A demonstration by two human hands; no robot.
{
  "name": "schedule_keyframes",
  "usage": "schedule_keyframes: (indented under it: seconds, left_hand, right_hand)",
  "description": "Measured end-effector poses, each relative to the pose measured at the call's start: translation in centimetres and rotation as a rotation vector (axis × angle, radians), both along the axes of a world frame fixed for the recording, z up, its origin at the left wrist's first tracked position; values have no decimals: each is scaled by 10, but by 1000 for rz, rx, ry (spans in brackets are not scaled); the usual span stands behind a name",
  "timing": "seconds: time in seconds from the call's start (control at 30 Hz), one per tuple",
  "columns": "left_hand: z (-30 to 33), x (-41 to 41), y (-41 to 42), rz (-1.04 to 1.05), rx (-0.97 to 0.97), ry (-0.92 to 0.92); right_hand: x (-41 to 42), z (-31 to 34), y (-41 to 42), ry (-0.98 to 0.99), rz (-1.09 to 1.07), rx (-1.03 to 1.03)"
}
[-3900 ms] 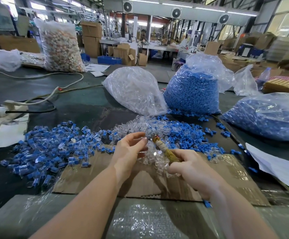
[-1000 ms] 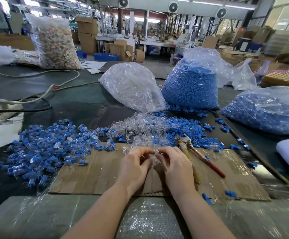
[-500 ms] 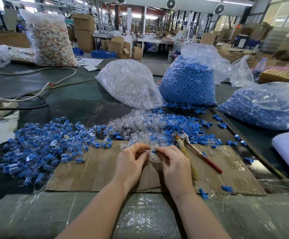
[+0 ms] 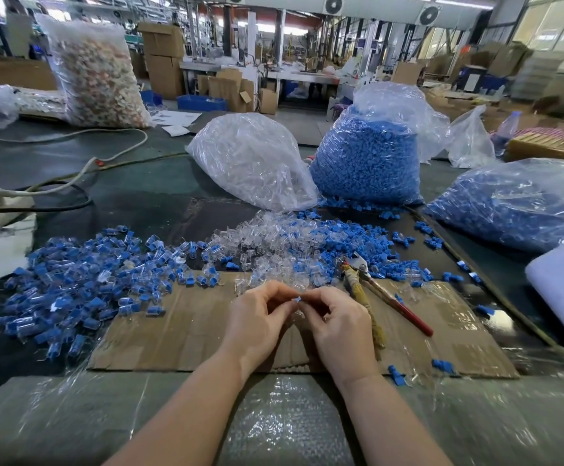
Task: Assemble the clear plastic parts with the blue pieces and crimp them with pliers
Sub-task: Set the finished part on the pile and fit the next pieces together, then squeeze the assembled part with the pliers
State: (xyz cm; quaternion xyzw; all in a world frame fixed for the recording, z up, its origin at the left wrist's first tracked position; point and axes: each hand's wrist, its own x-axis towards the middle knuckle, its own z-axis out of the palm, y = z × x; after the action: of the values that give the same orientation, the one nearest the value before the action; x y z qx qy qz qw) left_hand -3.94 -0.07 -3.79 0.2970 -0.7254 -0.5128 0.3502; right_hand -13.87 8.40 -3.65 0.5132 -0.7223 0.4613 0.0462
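- Where the two hands meet over the cardboard sheet (image 4: 180, 334), the left hand (image 4: 257, 322) and the right hand (image 4: 337, 327) both curl their fingers inward and pinch one small piece between their fingertips; a blue piece (image 4: 296, 299) shows at the pinch, with something clear just under it, too small to make out.
- Just right of the right hand, the pliers (image 4: 368, 284) lie on the cardboard, jaws pointing far, one handle wrapped in yellowish tape and the other red, with no hand touching them.
- Just beyond the hands, a loose heap of clear plastic parts (image 4: 267, 243) spreads across the far edge of the cardboard, and loose blue pieces (image 4: 351, 240) lie mixed in on its right.
- On the left, a wide pile of assembled pieces (image 4: 82, 280), blue within clear, covers the dark table (image 4: 146, 196) and the cardboard's left edge.
- Farther off stand a bag of clear parts (image 4: 250, 159) and, to its right, a bag of blue pieces (image 4: 368, 163), the two touching; another bag of blue pieces (image 4: 522, 203) lies at the far right.
- At the far left a tall bag of pale mixed pieces (image 4: 96, 68) stands upright, with a white cable (image 4: 112, 153) trailing across the table near it.
- A few stray blue pieces (image 4: 442, 364) lie on the near right of the cardboard.
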Motion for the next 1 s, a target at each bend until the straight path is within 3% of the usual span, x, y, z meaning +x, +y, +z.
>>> schedule_keyframes:
  seconds: [0.27, 0.77, 0.93, 1.0]
  left_hand:
    - [0, 1, -3, -9, 95, 54]
    - [3, 1, -3, 6, 55, 47]
    - [3, 2, -3, 15, 59, 39]
    - [3, 2, -4, 13, 68, 39]
  right_hand:
    - [1, 3, -1, 28, 58, 19]
    - [1, 4, -1, 78, 59, 29]
    - [-5, 18, 4, 214, -278, -59]
    - [-15, 27, 7, 172, -450, 75]
